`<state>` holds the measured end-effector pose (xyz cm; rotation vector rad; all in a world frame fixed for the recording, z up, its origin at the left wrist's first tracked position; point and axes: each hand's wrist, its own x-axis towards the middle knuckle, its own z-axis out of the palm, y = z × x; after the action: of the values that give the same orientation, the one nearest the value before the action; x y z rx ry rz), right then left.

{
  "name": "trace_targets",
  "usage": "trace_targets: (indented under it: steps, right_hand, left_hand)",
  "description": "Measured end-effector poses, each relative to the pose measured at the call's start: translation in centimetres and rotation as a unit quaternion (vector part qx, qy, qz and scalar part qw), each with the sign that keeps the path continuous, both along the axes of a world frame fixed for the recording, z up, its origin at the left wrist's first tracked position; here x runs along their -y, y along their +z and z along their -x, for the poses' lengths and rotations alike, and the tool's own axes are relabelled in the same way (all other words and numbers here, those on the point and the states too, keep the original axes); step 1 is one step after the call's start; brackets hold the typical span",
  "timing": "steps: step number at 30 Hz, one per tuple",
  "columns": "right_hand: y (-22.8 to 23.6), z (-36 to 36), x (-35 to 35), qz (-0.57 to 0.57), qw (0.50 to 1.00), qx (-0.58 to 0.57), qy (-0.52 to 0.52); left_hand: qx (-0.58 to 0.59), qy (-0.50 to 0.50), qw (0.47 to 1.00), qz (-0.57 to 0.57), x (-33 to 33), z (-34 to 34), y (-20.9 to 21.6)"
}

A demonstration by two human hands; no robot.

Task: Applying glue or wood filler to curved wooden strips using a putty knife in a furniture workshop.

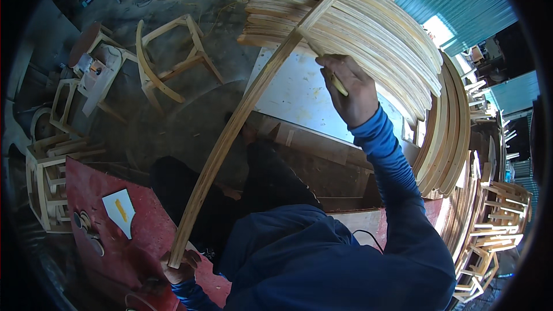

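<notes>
A long, slightly curved wooden strip (233, 121) runs diagonally from the near left to the far right. My left hand (180, 266) is closed around its near end. Held in my right hand (352, 89) is a slim tool with a yellowish handle (338, 83); its thin blade-like end reaches the strip's upper part, where there seems to be a joint. The tool's exact kind is hard to make out. Beyond the hand, many similar curved wooden strips (345, 34) lie stacked, and the far end of my strip overlaps them.
Under the stack is a white tabletop (305, 95). At the near left, a red board (135, 253) bears a white plate with a yellow smear (120, 210) and several round lids or discs (89, 233). Unfinished wooden chair frames (173, 60) stand at the left, more frames (489, 236) at the right.
</notes>
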<state>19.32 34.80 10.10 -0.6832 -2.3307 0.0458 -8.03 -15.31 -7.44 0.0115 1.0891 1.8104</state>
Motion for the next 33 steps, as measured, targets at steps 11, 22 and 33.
trace_targets:
  steps: [11,22,33]
  right_hand:
    - [-1.8,1.1,7.9,0.088,0.976,0.075,0.182]
    - [-5.0,-0.7,1.8,0.028,0.998,-0.04,0.042]
    - [-6.1,-2.8,0.9,0.363,0.829,-0.425,0.02]
  left_hand:
    - [-0.018,-0.024,1.0,0.004,-1.6,-0.3,0.4]
    - [0.013,0.009,0.998,0.066,-0.9,0.4,-0.1]
    - [-0.004,-0.019,1.0,0.024,-1.7,0.4,1.2]
